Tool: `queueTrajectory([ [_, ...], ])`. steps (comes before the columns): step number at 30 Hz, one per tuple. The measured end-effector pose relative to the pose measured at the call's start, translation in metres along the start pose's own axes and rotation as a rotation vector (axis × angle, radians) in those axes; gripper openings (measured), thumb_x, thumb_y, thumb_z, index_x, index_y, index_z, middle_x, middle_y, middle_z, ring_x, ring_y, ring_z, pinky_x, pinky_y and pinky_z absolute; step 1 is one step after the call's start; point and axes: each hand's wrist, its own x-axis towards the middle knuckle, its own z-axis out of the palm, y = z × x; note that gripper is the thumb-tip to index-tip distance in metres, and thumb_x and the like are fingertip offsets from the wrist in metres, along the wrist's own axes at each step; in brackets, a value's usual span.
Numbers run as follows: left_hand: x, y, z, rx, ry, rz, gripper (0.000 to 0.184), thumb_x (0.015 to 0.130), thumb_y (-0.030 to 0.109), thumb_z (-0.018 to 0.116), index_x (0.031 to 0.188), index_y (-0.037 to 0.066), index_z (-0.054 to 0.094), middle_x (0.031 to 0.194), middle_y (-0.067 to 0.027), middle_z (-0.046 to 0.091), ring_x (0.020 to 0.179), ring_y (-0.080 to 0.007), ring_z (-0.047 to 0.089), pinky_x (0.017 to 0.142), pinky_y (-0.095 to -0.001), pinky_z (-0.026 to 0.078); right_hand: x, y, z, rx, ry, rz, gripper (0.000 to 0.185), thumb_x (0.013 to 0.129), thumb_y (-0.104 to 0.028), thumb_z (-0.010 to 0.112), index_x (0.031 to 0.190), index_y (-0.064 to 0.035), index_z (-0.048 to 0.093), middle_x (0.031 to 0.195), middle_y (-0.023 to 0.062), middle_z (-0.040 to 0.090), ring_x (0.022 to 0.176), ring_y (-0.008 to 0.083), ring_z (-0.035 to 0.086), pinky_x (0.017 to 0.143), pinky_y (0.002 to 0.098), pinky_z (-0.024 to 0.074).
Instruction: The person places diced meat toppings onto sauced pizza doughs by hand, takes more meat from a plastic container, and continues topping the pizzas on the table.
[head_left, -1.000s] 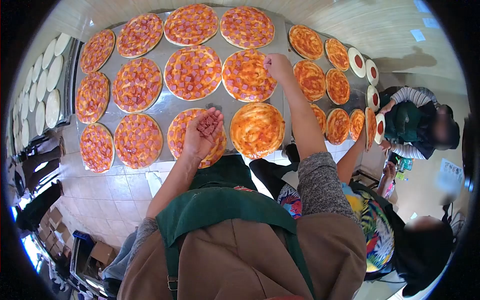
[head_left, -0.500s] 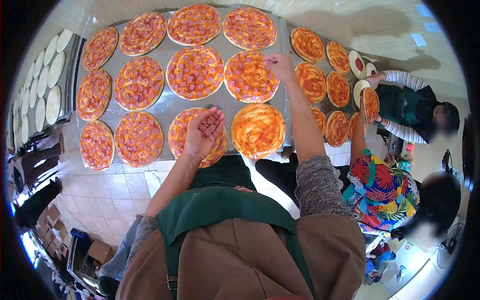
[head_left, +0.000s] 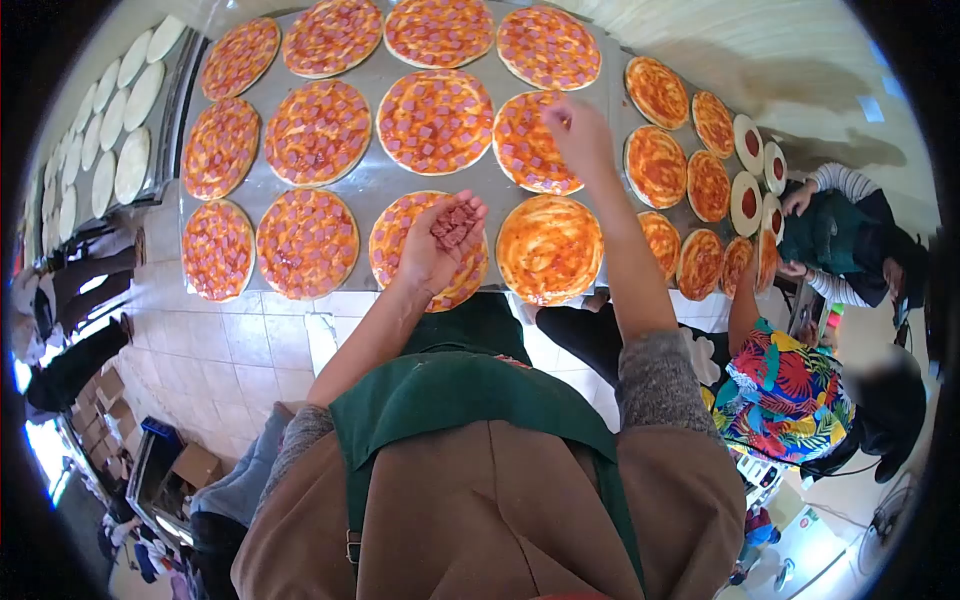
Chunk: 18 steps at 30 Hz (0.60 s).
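Palm up, my left hand (head_left: 428,255) is cupped around a small heap of diced ham (head_left: 457,226). It hovers over a ham-topped pizza (head_left: 397,222) in the near row and hides part of it. My right hand (head_left: 582,140) is above the right side of another pizza (head_left: 522,140) in the middle row, its fingers curled together. Whatever is between those fingers is too small to make out. Ham cubes lie on that pizza. Between my forearms, nearest me, a pizza (head_left: 550,250) carries only red sauce and yellow streaks.
Several ham-topped pizzas (head_left: 318,133) fill the metal table (head_left: 365,180). Sauced bases (head_left: 655,165) and paler bases (head_left: 746,205) stand to the right, beside two co-workers, one in a striped sleeve (head_left: 840,178). Plain dough rounds (head_left: 132,165) lie on a rack at left.
The view has shifted, so the table sits farther right and higher. My right hand has moved lower over its pizza, and more ham shows there. My left hand still cups the ham.
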Motion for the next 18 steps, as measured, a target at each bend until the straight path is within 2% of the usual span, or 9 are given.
queueTrajectory([
  [2,-0.003,0.002,0.001,-0.001,-0.006,0.005,0.032,0.096,0.022,0.042,0.113,-0.001,0.057,0.110,-0.0109,0.062,0.109,-0.0231,0.058,0.096,-0.0344,0.046,-0.040,-0.027,0.013,0.257,-0.233,-0.042,0.014,0.082,-0.018,0.064,0.086,-0.0049,0.065,0.076,0.0106,0.064,0.071,0.0276,0.063,0.066,0.0348,0.0505],
  [4,-0.007,0.003,0.002,0.021,-0.017,0.015,0.032,0.096,0.023,0.041,0.113,0.001,0.057,0.109,-0.0103,0.062,0.106,-0.0218,0.059,0.093,-0.0336,0.047,-0.079,-0.079,0.008,0.621,-0.482,0.043,0.016,0.081,-0.015,0.066,0.087,-0.0003,0.064,0.080,0.0123,0.064,0.072,0.0285,0.063,0.067,0.0359,0.0505],
  [6,-0.012,0.003,0.002,0.066,-0.031,0.032,0.033,0.097,0.025,0.040,0.112,0.002,0.058,0.107,-0.0092,0.063,0.103,-0.0203,0.060,0.090,-0.0320,0.048,-0.107,-0.074,0.036,0.353,-0.327,-0.156,0.019,0.080,-0.012,0.068,0.095,-0.0016,0.064,0.093,0.0108,0.065,0.076,0.0207,0.065,0.065,0.0311,0.0510],
  [9,-0.009,0.000,-0.005,0.095,-0.113,0.063,0.035,0.098,0.026,0.038,0.115,0.002,0.057,0.104,-0.0082,0.063,0.098,-0.0182,0.061,0.087,-0.0303,0.049,-0.119,-0.099,0.035,0.082,-0.137,-0.313,0.022,0.077,-0.012,0.069,0.096,-0.0034,0.062,0.093,0.0122,0.063,0.077,0.0274,0.063,0.065,0.0346,0.0507],
  [10,-0.008,-0.002,-0.010,0.100,-0.118,0.053,0.034,0.098,0.024,0.038,0.115,0.002,0.056,0.106,-0.0076,0.062,0.099,-0.0179,0.060,0.089,-0.0305,0.047,-0.122,-0.098,0.040,0.114,-0.092,-0.317,0.025,0.075,-0.012,0.069,0.097,-0.0052,0.060,0.091,0.0125,0.061,0.078,0.0318,0.060,0.066,0.0372,0.0502],
  [13,-0.007,-0.004,-0.016,0.118,-0.126,0.025,0.032,0.098,0.022,0.037,0.117,0.003,0.054,0.108,-0.0066,0.061,0.101,-0.0175,0.058,0.092,-0.0315,0.044,-0.129,-0.104,0.041,0.128,-0.172,-0.116,0.022,0.075,-0.012,0.067,0.093,-0.0032,0.059,0.092,0.0125,0.061,0.089,0.0323,0.058,0.077,0.0407,0.0486],
  [16,-0.014,-0.005,-0.008,0.129,-0.097,0.021,0.034,0.098,0.024,0.037,0.120,0.003,0.053,0.107,-0.0069,0.062,0.100,-0.0178,0.059,0.090,-0.0316,0.046,-0.131,-0.097,0.044,0.177,-0.212,-0.035,0.019,0.076,-0.011,0.066,0.091,-0.0017,0.059,0.087,0.0125,0.062,0.082,0.0306,0.061,0.073,0.0387,0.0497],
  [18,-0.021,-0.007,0.002,0.125,-0.042,0.031,0.036,0.098,0.025,0.039,0.122,0.002,0.052,0.105,-0.0073,0.063,0.097,-0.0174,0.060,0.086,-0.0294,0.048,-0.134,-0.090,0.046,0.483,-0.216,0.135,0.018,0.076,-0.010,0.065,0.090,-0.0013,0.059,0.083,0.0127,0.062,0.076,0.0289,0.062,0.070,0.0370,0.0501],
])
